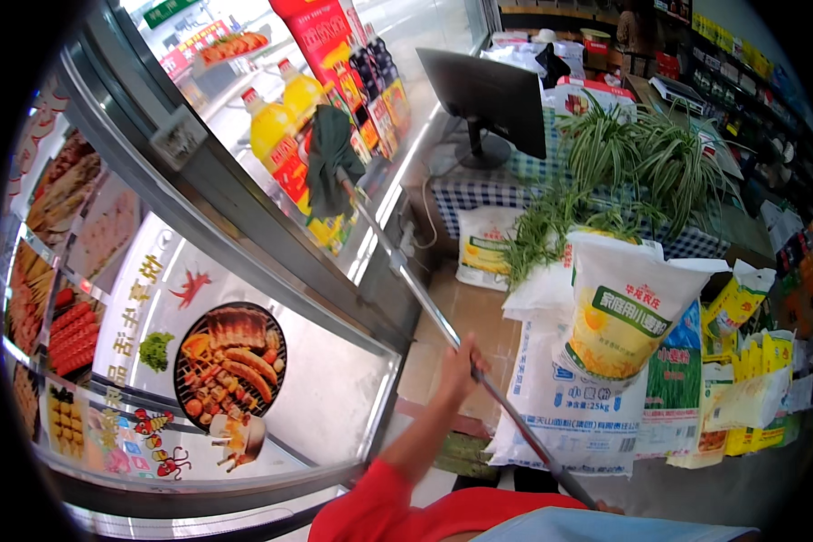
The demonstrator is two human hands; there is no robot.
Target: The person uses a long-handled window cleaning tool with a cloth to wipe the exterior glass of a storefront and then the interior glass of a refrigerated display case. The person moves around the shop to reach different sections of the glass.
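Note:
A long metal pole (pixel 433 308) slants from the bottom of the view up to the window. My left hand (pixel 464 366) is closed around its middle. Low down, near the pole's dark lower end, my right hand (pixel 608 508) shows only as a few fingertips beside my clothing; its grip is mostly hidden. At the pole's far end a dark green cloth (pixel 334 162) lies against the window glass (pixel 237 129), in front of printed pictures of yellow oil bottles.
Flour sacks (pixel 616 305) stand to the right of the pole. Behind them, a table with a checked cloth (pixel 447 196) holds a monitor (pixel 491 101) and spider plants (pixel 677 156). A metal door frame (pixel 257 223) runs along the left. A person (pixel 637 30) is far back.

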